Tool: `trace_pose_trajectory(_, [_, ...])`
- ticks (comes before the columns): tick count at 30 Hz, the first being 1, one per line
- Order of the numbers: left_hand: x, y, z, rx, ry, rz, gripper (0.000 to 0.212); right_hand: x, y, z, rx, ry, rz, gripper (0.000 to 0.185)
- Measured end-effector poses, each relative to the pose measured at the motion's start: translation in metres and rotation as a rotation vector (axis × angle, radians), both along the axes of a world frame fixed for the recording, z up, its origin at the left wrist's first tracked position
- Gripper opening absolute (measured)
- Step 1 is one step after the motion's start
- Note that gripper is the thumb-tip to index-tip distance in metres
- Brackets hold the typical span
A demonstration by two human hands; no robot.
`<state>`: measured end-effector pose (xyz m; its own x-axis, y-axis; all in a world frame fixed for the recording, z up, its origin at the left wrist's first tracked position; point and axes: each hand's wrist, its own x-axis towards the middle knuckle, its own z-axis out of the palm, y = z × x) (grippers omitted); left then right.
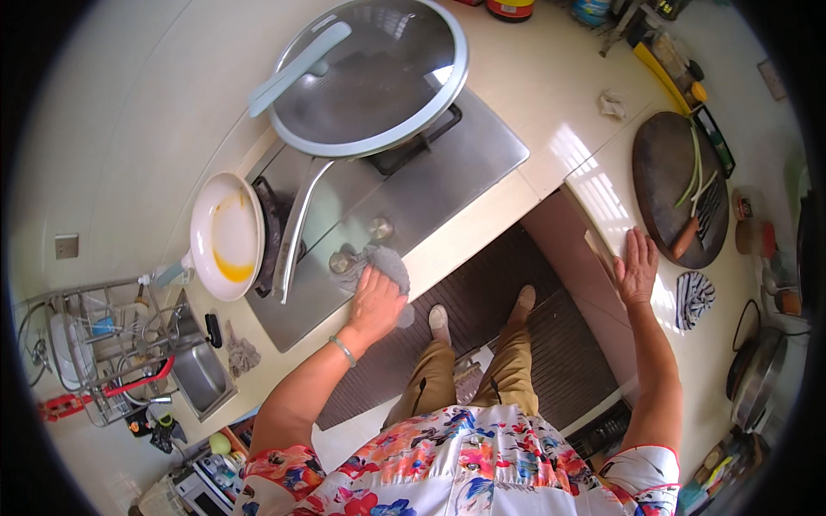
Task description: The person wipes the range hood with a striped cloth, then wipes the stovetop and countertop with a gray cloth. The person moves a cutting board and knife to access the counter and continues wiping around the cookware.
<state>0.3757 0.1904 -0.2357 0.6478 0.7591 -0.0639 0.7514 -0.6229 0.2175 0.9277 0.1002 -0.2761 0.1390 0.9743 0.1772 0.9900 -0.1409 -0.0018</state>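
Note:
My left hand [376,301], with a bracelet at the wrist, grips a grey cloth [385,269] on the front edge of the steel gas hob [413,219], beside its control knobs [381,228]. A large lidded pan [374,84] stands over the far burner, its metal handle pointing towards me. On the left burner a white frying pan [222,232] holds an orange-yellow residue. My right hand [637,267] rests on the right counter's edge with nothing in it, its fingers extended and lying close together. It is near a round dark chopping board [681,187] with green stalks and an orange-brown handled utensil [685,238].
A striped cloth [695,300] lies below the board. A crumpled cloth [612,105] is on the back counter. At the left are a steel sink [200,377], a wire dish rack [97,348] and another grey cloth [242,348]. Jars line the right wall.

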Motion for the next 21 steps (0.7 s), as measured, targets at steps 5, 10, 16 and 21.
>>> trace_pose_trajectory(5, [0.068, 0.038, -0.001, 0.042, -0.002, -0.044, 0.039, -0.001, 0.000, 0.004, 0.004, 0.038, -0.010, 0.066])
trace_pose_trajectory(10, [0.121, 0.077, 0.005, 0.026, -0.041, -0.107, 0.052, 0.002, 0.000, 0.006, -0.007, 0.074, -0.002, 0.067])
trace_pose_trajectory(16, [0.196, 0.145, -0.010, 0.169, -0.039, -0.120, 0.048, -0.001, -0.001, 0.011, -0.045, 0.131, -0.037, 0.069])
trace_pose_trajectory(21, [0.253, 0.178, -0.015, 0.191, -0.101, -0.108, 0.048, -0.003, -0.001, 0.020, -0.046, 0.191, -0.058, 0.068])
